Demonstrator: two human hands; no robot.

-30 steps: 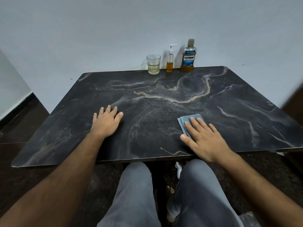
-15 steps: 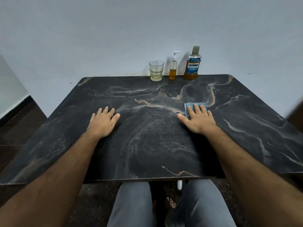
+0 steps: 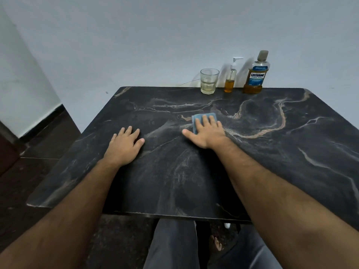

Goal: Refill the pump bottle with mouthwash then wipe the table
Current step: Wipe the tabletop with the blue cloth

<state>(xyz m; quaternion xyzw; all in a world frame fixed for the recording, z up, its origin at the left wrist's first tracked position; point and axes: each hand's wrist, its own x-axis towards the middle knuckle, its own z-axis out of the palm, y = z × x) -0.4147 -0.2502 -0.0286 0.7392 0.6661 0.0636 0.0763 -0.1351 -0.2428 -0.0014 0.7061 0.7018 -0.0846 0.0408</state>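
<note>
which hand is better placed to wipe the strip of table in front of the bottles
Right. The right hand already presses flat on the cloth, nearer the bottles; the left hand rests bare on the table.

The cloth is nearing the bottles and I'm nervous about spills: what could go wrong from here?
1. The right hand presses the cloth toward the far edge, where the glass, pump bottle and mouthwash bottle stand close together; a long stroke might topple one.
2. The glass holds liquid, so a knock could wet the table.
</note>
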